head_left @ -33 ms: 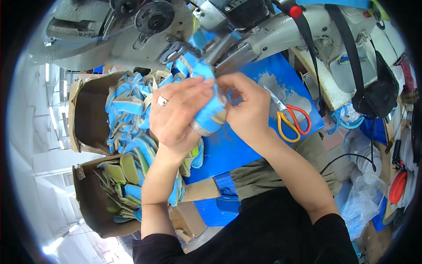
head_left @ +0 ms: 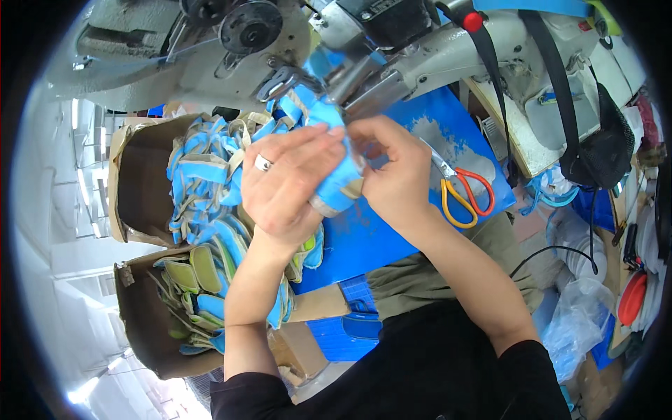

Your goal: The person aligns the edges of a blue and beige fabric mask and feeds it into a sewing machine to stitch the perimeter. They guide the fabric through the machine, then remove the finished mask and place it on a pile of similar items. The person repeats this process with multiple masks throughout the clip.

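A light blue fabric piece with beige trim (head_left: 337,182) hangs just below the sewing machine's foot area (head_left: 280,84). My left hand (head_left: 283,182), with a ring on one finger, grips it from above with bent fingers. My right hand (head_left: 395,164) has its fingers curled at the piece's right edge, pinching it; the fingertips are partly hidden. Scissors with orange and red handles (head_left: 462,199) lie on the blue work surface (head_left: 364,248), just right of my right hand.
Two cardboard boxes stand at the left, with blue-and-beige strips (head_left: 199,168) at the upper one (head_left: 140,185) and blue-green padded pieces (head_left: 203,269) in the lower one (head_left: 147,315). Black straps (head_left: 553,91), a clear plastic bag (head_left: 570,325) and a cable (head_left: 560,246) are at the right.
My left hand and the blue fabric piece have shifted very slightly to the right. Otherwise the scene looks the same.
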The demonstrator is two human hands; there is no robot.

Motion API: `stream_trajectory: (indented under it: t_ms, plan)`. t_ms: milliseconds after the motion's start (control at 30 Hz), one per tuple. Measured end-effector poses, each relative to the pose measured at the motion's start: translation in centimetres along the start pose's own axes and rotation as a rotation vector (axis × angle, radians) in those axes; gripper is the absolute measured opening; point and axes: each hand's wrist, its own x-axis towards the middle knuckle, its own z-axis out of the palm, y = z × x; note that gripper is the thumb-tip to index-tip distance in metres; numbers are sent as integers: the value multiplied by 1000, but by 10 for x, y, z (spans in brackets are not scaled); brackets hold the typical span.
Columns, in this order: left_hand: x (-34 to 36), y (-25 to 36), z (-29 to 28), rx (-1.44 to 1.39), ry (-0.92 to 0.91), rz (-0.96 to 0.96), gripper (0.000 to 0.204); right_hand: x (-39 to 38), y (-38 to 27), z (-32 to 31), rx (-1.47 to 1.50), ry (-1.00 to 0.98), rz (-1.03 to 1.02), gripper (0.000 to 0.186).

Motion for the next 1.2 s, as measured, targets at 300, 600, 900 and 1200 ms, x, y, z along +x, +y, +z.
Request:
stream_trajectory:
  t_ms: [300, 600, 900, 1200]
  plan:
    - [-2, -2, 6, 207, -8, 131, 23, 8, 0, -16, 52, -132, 116, 24]
    - [3, -2, 1, 216, -97, 115, 24, 13, -2, -24, 114, -215, 208, 25]
    - [6, -18, 8, 291, -21, 131, 22, 27, -20, -28, 283, -281, 390, 21]
    - [-17, -10, 21, -218, 251, -403, 21, 26, -12, -28, 303, -293, 355, 22]
